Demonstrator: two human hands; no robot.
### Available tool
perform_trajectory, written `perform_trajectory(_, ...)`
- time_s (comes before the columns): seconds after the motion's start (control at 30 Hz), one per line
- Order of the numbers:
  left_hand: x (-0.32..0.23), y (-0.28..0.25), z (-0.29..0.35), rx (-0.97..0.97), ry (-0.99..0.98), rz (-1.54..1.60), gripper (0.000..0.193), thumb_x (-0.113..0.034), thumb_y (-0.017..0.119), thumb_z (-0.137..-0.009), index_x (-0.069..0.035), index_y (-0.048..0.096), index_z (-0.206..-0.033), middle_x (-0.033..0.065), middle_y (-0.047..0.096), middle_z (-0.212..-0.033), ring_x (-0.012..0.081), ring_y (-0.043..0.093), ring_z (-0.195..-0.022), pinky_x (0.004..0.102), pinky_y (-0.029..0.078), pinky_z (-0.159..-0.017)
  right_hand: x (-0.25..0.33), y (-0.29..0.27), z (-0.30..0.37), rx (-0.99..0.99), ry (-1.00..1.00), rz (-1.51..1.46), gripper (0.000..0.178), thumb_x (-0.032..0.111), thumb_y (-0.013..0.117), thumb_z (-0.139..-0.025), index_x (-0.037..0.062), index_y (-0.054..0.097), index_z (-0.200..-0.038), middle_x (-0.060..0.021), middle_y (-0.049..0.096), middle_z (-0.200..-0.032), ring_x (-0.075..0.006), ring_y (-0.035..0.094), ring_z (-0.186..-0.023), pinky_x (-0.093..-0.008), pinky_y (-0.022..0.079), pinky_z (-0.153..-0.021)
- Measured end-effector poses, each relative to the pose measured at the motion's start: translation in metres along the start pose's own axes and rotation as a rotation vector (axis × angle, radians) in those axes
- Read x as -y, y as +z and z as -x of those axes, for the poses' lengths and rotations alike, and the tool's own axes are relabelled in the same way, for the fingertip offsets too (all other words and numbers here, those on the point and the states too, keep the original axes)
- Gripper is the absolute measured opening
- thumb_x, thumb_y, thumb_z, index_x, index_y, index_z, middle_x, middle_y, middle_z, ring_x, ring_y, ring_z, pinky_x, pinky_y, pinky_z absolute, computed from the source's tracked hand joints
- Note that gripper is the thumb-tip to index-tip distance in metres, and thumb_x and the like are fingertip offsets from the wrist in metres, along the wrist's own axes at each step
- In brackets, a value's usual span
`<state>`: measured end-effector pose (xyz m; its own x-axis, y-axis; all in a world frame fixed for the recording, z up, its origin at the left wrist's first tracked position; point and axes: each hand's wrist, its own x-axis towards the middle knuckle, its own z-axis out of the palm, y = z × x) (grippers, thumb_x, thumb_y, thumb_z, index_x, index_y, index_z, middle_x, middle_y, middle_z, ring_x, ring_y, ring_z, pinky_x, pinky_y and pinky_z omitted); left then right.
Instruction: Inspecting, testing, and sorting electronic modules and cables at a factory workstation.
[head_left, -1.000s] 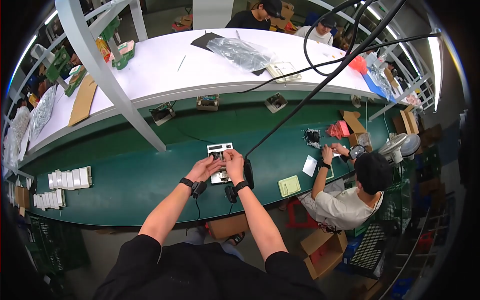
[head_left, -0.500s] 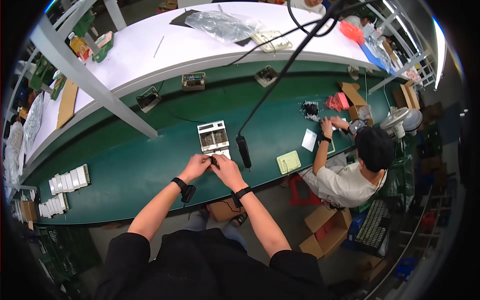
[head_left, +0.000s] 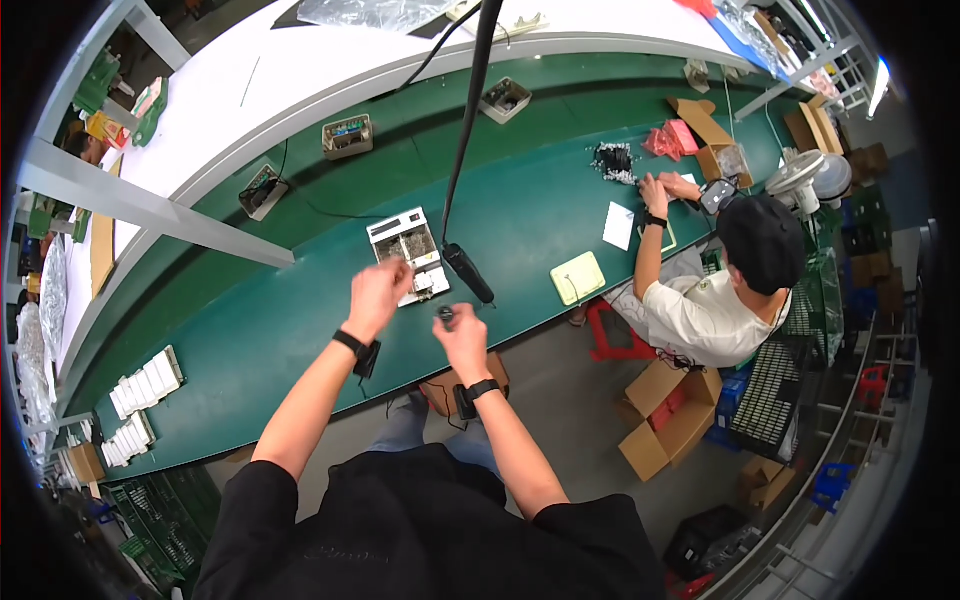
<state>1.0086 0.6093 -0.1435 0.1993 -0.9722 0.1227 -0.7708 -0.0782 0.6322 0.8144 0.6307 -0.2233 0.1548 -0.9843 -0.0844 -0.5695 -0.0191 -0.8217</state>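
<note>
A white screw feeder (head_left: 402, 238) with small metal parts in its compartments stands on the green bench. My left hand (head_left: 378, 297) is over its near left side, fingertips bunched in a pinch and slightly blurred; what they hold, if anything, is too small to make out. Lower right, near the bench's front edge, my right hand (head_left: 464, 342) grips a small dark round part (head_left: 445, 314) between thumb and fingers. Just right of the feeder a black electric screwdriver (head_left: 468, 274) hangs from a thick cable.
White flat pieces (head_left: 147, 383) lie in rows at the bench's left end. A pale green tray (head_left: 578, 278) is to the right, beside a co-worker (head_left: 700, 300) in a white shirt. Small bins (head_left: 347, 137) line the back, and a slanted post (head_left: 200, 215) rises at left.
My hands, together in front of the feeder before, have separated: the left moved up to the feeder, the right drew right with the dark part. The view has shifted and the screwdriver hangs more tilted.
</note>
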Motion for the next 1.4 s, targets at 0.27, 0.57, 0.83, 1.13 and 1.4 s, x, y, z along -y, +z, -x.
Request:
perform_trajectory(0.27, 0.023, 0.011, -0.045, 0.074, 0.057, -0.301, 0.085, -0.035, 0.082, -0.076, -0.007, 0.044, -0.146, 0.0225, 0.051, -0.14, 0.0395, 0.052, -0.124, 0.0517, 0.04, -0.106, -0.097, 0.031, -0.001, -0.357, 0.198, 0.068, 0.035, 0.013, 0.079, -0.085, -0.005, 0.064, -0.111, -0.0161, 0.069, -0.078, -0.0352, 0.069, -0.074, -0.0437, 0.054, -0.069)
perform_trajectory(0.57, 0.04, 0.019, -0.07, 0.372, 0.106, -0.487, 0.127, -0.058, 0.084, -0.069, -0.002, 0.016, -0.161, 0.0271, 0.024, -0.161, 0.0466, 0.022, -0.15, 0.0601, 0.013, -0.123, -0.087, 0.065, 0.007, -0.18, 0.038, -0.023, 0.035, 0.013, 0.078, -0.085, -0.0026, 0.064, -0.113, -0.0168, 0.066, -0.093, -0.0342, 0.066, -0.08, -0.0447, 0.053, -0.071)
perform_trajectory(0.83, 0.097, 0.005, -0.025, -0.103, 0.012, 0.089, 0.091, -0.037, 0.073, -0.09, 0.001, 0.024, -0.157, 0.0276, 0.033, -0.156, 0.0448, 0.031, -0.144, 0.0505, 0.024, -0.122, -0.062, 0.089, 0.031, 0.0, 0.005, 0.061, 0.036, 0.015, 0.077, -0.086, -0.0003, 0.062, -0.115, -0.0184, 0.067, -0.102, -0.0396, 0.068, -0.089, -0.0474, 0.055, -0.076)
perform_trajectory(1.13, 0.22, -0.024, 0.263, 0.22, -0.626, 0.153, 0.036, -0.019, 0.06, -0.098, -0.002, 0.061, -0.129, 0.0197, 0.067, -0.115, 0.0335, 0.068, -0.1, 0.0423, 0.054, -0.088, -0.037, 0.118, 0.019, -0.11, 0.084, 0.105, 0.036, 0.015, 0.078, -0.085, -0.0004, 0.063, -0.114, -0.0181, 0.068, -0.098, -0.0377, 0.068, -0.085, -0.0463, 0.054, -0.075)
perform_trajectory(1.4, 0.193, -0.026, 0.305, 0.304, -0.674, 0.362, 0.027, -0.015, 0.058, -0.099, 0.0, 0.066, -0.12, 0.0157, 0.075, -0.096, 0.0273, 0.072, -0.084, 0.0364, 0.056, -0.079, 0.001, 0.2, 0.008, 0.031, -0.08, 0.086, 0.037, 0.015, 0.08, -0.084, -0.004, 0.064, -0.112, -0.0146, 0.067, -0.079, -0.0338, 0.069, -0.075, -0.0447, 0.054, -0.07)
